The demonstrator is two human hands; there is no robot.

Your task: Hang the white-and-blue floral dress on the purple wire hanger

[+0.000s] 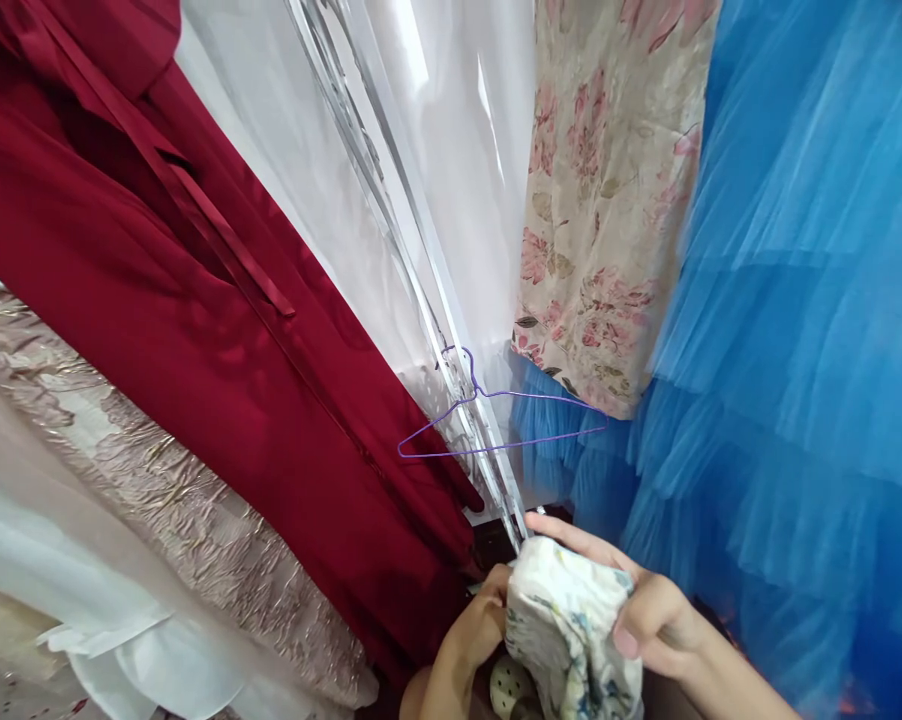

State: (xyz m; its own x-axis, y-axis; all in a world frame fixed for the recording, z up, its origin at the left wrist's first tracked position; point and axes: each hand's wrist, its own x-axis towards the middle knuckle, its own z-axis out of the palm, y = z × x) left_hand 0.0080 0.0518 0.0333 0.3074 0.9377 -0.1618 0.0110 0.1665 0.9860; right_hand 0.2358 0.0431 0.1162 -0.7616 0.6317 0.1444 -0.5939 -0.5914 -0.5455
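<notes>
A piece of white cloth (563,610) with a blue, green and yellow floral print is bunched up between my hands at the bottom of the view. My left hand (477,625) is closed on its left edge, with the fingertips partly hidden behind the fabric. On the other side, my right hand (657,610) pinches the cloth under its thumb, while its index finger stretches out behind the top edge. Just above, a purple clothes hanger (537,396) with no garment on it hangs by its hook at the metal uprights (421,240).
To the left hang a dark red dress (218,330), a textured pink-gold garment (158,450) and a pale garment (68,560). White fabric (458,130) is behind the uprights. A floral dress (601,200) and blue tulle (803,330) hang right. Below is a light shoe with holes (507,685).
</notes>
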